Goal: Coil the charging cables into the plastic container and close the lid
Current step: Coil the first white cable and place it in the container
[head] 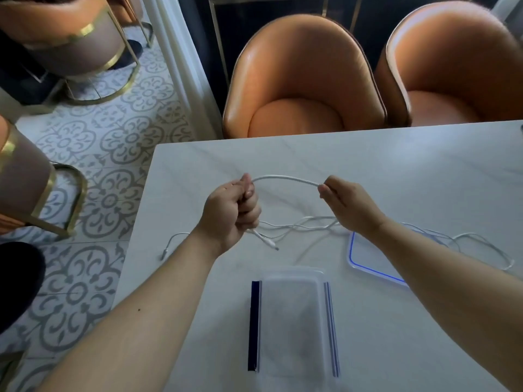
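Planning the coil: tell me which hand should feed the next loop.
Right. The right hand pinches the white cable toward its loose slack; the left hand grips it near its end in a fist, probably anchoring the coil.

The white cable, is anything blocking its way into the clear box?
Nothing visible. The cable hangs between the left hand and right hand; the container sits open nearer, with only table and slack cable between. Its lid lies off to the right.
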